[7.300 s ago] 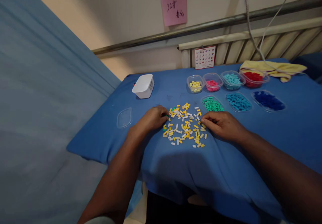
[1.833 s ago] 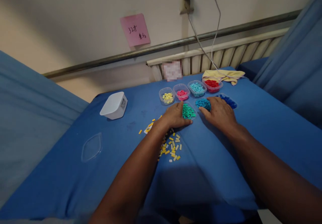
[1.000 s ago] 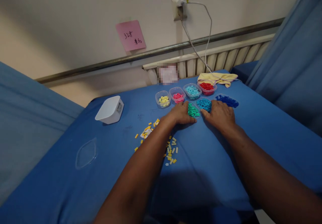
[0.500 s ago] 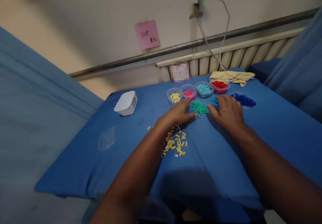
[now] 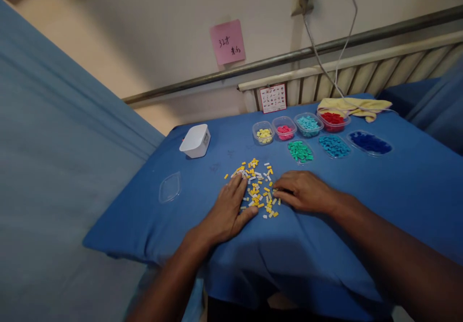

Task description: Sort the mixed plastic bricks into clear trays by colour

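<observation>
A loose scatter of small yellow and white plastic pieces [image 5: 256, 197] lies on the blue cloth in front of me. At its left side rests my left hand [image 5: 227, 210], fingers stretched out and thumb spread, touching the pieces at the edge. My right hand [image 5: 306, 192] is on the opposite side, fingers bent and a gap showing between thumb and forefinger. Its fingertips reach the pieces at the right edge, and I see nothing held in it. Beyond the hands stands a clear tub of green pieces [image 5: 300, 152].
Clear tubs of yellow [image 5: 264, 135], pink [image 5: 285, 131], light blue [image 5: 308, 123] and red pieces [image 5: 333, 119] line the back. Teal [image 5: 334, 146] and dark blue pieces [image 5: 371, 142] lie nearer. Left are a white box [image 5: 196, 141] and clear lid [image 5: 170, 188]. A yellow cloth [image 5: 352, 107] lies behind.
Both hands have left the green tub and come back toward me, to either side of the yellow and white pieces. The green tub is uncovered now, and the view has shifted.
</observation>
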Motion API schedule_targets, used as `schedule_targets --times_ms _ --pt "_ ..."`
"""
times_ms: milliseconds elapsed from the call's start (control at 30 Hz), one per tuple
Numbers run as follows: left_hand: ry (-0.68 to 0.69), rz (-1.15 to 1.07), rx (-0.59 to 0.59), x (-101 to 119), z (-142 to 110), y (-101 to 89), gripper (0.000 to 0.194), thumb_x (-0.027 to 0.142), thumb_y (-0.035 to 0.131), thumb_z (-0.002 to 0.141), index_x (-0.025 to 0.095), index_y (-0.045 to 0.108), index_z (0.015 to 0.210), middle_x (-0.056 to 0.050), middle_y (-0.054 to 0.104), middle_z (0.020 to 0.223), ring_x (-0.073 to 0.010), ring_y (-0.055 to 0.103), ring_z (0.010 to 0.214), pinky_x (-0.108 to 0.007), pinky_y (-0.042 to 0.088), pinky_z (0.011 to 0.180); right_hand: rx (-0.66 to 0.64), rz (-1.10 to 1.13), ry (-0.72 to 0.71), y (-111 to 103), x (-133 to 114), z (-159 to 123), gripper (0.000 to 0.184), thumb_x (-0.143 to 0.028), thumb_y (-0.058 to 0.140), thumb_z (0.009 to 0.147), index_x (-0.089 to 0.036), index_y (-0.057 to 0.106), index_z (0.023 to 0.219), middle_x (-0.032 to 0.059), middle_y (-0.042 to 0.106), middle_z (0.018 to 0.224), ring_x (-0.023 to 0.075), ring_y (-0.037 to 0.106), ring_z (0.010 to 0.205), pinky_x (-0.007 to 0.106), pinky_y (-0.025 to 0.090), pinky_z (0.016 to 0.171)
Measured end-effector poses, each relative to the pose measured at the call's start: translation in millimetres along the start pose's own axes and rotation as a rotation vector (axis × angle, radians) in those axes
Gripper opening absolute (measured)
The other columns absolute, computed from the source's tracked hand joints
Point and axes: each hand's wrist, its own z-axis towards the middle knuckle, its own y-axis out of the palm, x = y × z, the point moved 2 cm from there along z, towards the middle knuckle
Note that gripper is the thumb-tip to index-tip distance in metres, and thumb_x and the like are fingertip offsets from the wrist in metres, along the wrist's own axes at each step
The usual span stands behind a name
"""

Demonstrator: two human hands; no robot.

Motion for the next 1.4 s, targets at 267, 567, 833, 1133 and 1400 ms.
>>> schedule_targets --times_ms 267,567,833,1133,1400 --pt "-0.087 0.094 0.099 13 56 1.9 0.091 0.072 0.030 0.116 0.008 0.027 0.180 -0.021 0.012 0.188 -0.0384 0.015 0.176 -0.062 0.018 0.142 0.193 0.127 0.017 5 4 0 0.023 -0.030 0.060 0.113 -0.024 0.082 0.117 0.0077 0.085 0.108 0.0239 0.079 0.097 0.038 0.061 0.088" --pt "0.349 0.163 0.086 83 61 28.0 0.084 0.069 0.030 0.117 0.011 0.034 0.178 -0.015 0.023 0.187 -0.0319 0.017 0.176 -0.056 0.011 0.144 0.489 0.153 0.352 3 42 -12 0.022 -0.035 0.063 0.106 -0.025 0.083 0.107 0.0058 0.086 0.100 0.0257 0.080 0.090 0.039 0.062 0.086" --pt "0.110 0.208 0.088 42 62 -1.1 0.072 0.060 0.029 0.120 0.016 0.041 0.176 -0.012 0.029 0.185 -0.0310 0.028 0.174 -0.062 0.019 0.142 0.448 0.198 0.402 9 46 -9 0.025 -0.040 0.063 0.105 -0.027 0.084 0.105 0.0048 0.087 0.101 0.0263 0.082 0.091 0.040 0.061 0.084" --pt "0.034 0.188 -0.057 73 112 9.4 0.081 0.061 0.025 0.119 0.010 0.028 0.180 -0.010 0.017 0.189 -0.0314 0.017 0.176 -0.061 0.015 0.143 0.388 0.253 0.425 12 56 -19 0.026 -0.045 0.066 0.103 -0.027 0.084 0.109 0.0046 0.088 0.102 0.0277 0.083 0.092 0.042 0.063 0.085" --pt "-0.041 0.130 -0.009 34 71 -6.5 0.077 0.063 0.025 0.117 0.018 0.038 0.178 -0.011 0.026 0.186 -0.0349 0.024 0.174 -0.066 0.018 0.141 0.364 0.222 0.418 11 54 -16 0.025 -0.044 0.067 0.103 -0.028 0.085 0.107 0.0054 0.088 0.102 0.0293 0.082 0.090 0.045 0.065 0.083"
